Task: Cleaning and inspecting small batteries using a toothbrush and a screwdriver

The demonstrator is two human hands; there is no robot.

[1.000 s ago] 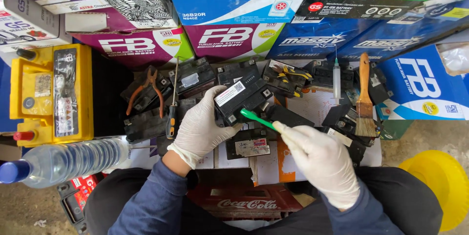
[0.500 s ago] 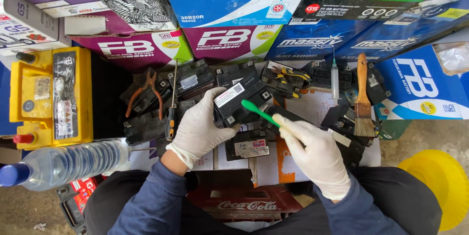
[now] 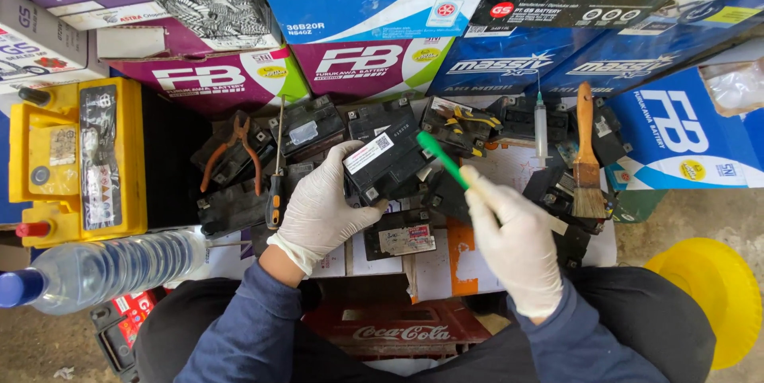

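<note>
Gloved left hand [image 3: 322,204] grips a small black battery [image 3: 387,164], partly hiding it; right hand [image 3: 513,244] clasps a green toothbrush [image 3: 442,159], bristles unseen.

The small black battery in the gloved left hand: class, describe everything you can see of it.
The small black battery is a boxy block, plastic by its look, dusty and worn. A white label with printed code sits on its upper face, and small metal terminals show at its corners. It is tilted, held above other black batteries. The left hand, in a white glove, grips its left side; the green brush in the right hand reaches its upper right corner.
</note>
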